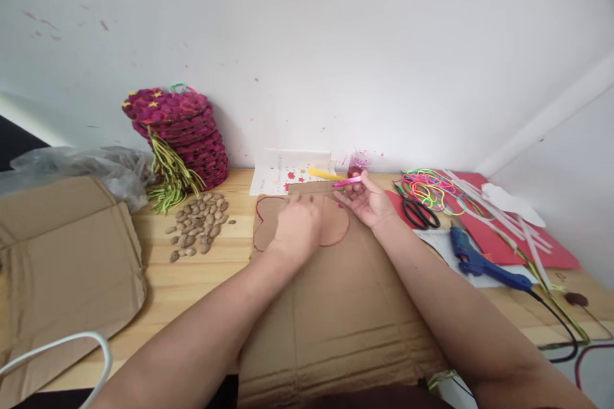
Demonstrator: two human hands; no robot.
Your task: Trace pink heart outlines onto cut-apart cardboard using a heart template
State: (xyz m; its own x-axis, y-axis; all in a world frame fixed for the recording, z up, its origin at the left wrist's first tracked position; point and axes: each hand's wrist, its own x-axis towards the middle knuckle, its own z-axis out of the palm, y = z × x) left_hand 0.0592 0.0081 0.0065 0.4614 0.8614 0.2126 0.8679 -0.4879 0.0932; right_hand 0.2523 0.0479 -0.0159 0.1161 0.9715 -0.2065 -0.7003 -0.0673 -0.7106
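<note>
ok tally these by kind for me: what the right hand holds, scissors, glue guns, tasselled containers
Pink-tipped stick, in the right hand: 1
Scissors, one pair: 1
Blue glue gun: 1
Purple tasselled container: 1
Total: 4

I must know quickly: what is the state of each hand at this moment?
Left hand: on the cardboard; fingertips hidden, so open or closed cannot be told.
Right hand: closed, holding a pink-and-white stick.
</note>
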